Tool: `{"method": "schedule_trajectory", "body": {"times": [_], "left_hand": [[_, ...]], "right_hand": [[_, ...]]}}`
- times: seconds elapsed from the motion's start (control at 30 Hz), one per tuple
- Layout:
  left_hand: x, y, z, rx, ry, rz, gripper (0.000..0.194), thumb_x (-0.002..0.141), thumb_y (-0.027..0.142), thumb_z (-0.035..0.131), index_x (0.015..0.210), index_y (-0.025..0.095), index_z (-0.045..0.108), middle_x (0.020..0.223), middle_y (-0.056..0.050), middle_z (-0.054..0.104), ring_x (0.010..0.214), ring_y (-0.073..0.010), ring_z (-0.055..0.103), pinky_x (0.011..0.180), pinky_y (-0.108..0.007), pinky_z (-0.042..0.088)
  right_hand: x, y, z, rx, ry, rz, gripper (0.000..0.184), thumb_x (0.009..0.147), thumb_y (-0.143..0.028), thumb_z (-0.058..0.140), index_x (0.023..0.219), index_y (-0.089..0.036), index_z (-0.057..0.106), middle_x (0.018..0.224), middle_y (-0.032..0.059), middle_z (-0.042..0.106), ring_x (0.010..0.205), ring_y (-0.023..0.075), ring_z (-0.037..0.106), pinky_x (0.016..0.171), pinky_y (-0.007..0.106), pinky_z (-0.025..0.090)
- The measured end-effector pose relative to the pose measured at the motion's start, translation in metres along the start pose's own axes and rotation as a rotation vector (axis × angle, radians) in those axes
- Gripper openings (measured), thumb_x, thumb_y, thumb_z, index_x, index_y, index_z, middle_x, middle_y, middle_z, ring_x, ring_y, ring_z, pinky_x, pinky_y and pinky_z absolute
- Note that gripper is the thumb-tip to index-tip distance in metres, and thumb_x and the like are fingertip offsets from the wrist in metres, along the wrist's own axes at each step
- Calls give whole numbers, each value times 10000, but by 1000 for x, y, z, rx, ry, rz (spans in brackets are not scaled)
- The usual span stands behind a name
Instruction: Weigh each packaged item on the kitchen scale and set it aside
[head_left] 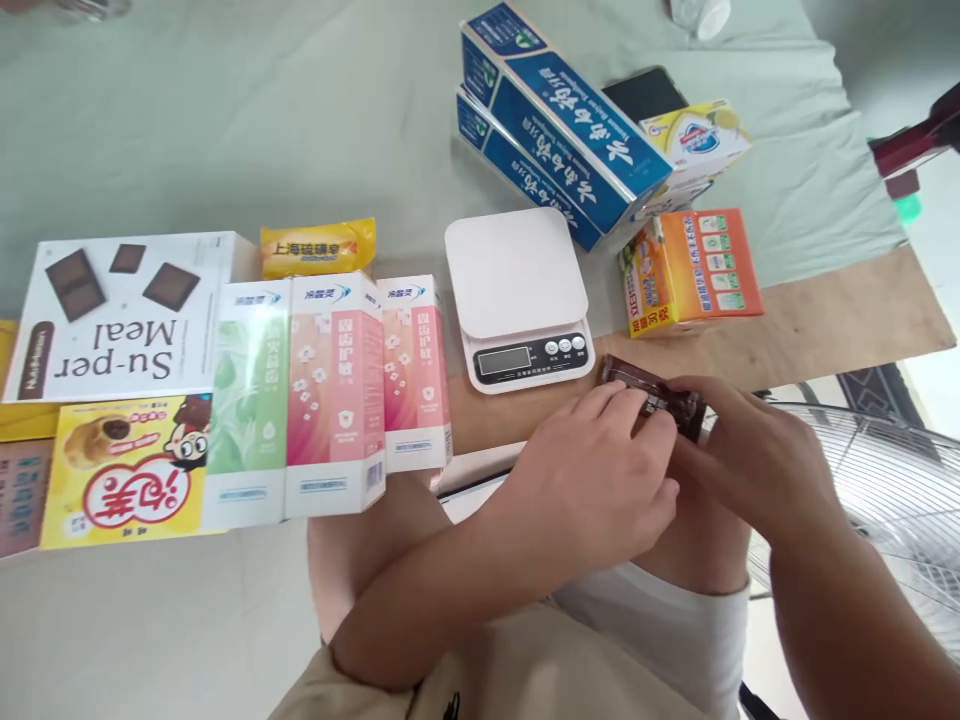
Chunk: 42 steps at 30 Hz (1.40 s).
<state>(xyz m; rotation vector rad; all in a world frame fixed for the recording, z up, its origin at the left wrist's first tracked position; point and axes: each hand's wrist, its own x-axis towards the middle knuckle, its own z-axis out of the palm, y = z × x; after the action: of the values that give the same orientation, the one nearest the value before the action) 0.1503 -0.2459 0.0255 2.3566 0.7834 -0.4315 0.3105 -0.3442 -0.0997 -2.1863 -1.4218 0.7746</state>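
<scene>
A small dark brown wrapped bar (pixel 637 376) lies at the table's front edge, to the right of the white kitchen scale (pixel 514 265). My left hand (pixel 592 465) is closed over its near side, fingers curled onto the wrapper. At the bar's right end, my right hand (pixel 757 455) pinches the wrapper between thumb and fingers. Part of the bar is hidden under my fingers. Nothing rests on the scale's plate, and its display looks blank.
Left of the scale stand toothpaste boxes (pixel 330 390), a yellow soap pack (pixel 318 248), a Su-per Meal box (pixel 124 315) and a yellow snack box (pixel 124 468). Behind and right are blue toothpaste boxes (pixel 562 115), an orange box (pixel 694 270) and a dark phone (pixel 643 94). A fan (pixel 892 500) stands right.
</scene>
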Motion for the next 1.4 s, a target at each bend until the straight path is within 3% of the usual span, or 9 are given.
{"method": "schedule_trajectory", "body": {"times": [0.1,0.2,0.33,0.47,0.57,0.77,0.93,1.1,1.4], "left_hand": [[-16,4,-15,-51,124,35,262,1053,242,506,1177,118,700,1267,-138,725,1248,-279,685,1071,-448,609],[-33,4,-30,-167,332,10,238,1039,224,479,1051,154,706,1120,-78,763,1087,-224,718,977,-394,614],[-45,-3,-43,-275,662,-151,134,988,224,546,899,214,645,945,-35,743,925,-189,700,841,-366,598],[-43,-16,-47,-285,882,-270,114,950,186,581,852,245,576,943,-25,721,920,-182,676,823,-360,586],[-36,-25,-45,-283,868,-324,96,936,205,588,855,250,563,938,-22,712,901,-184,659,778,-357,574],[-22,-40,-34,-177,777,-451,85,952,297,585,959,226,632,998,-54,731,954,-224,677,837,-399,568],[-15,-47,-28,-56,737,-496,295,978,317,550,1178,161,702,1192,-118,771,1159,-283,689,1046,-478,565],[-14,-46,-24,-65,689,-489,439,993,320,537,1358,120,677,1530,-170,652,1453,-304,597,1241,-500,495],[-38,-35,-33,-100,787,-457,345,950,313,614,1253,189,723,1417,-155,673,1389,-295,641,1132,-492,585]], "right_hand": [[-16,-11,-7,58,110,-25,290,798,-562,720,1005,-359,725,535,-19,595,459,255,573,468,387,418],[-22,-39,-14,137,269,-57,228,833,-537,705,988,-370,714,506,-36,524,435,222,517,459,385,421],[12,-95,-12,178,347,-131,276,854,-508,703,1059,-324,726,665,8,641,586,229,598,605,403,519],[72,-138,0,139,195,-149,283,826,-431,709,1055,-266,722,1058,96,779,849,299,705,734,435,532],[94,-142,6,156,182,-155,276,859,-461,690,1042,-258,723,1082,94,784,862,303,709,785,456,537],[89,-123,20,334,382,-193,152,916,-395,645,941,-256,702,800,37,740,655,214,625,739,415,537],[88,-126,35,361,460,-356,105,961,-303,627,998,-244,705,1132,98,803,1148,312,710,1036,496,539],[84,-127,42,301,287,-310,184,957,-341,640,1115,-275,708,1376,81,757,1365,357,618,1118,560,475],[93,-140,39,394,477,-357,123,862,-326,669,965,-261,681,1118,74,785,973,274,702,936,463,547]]}}
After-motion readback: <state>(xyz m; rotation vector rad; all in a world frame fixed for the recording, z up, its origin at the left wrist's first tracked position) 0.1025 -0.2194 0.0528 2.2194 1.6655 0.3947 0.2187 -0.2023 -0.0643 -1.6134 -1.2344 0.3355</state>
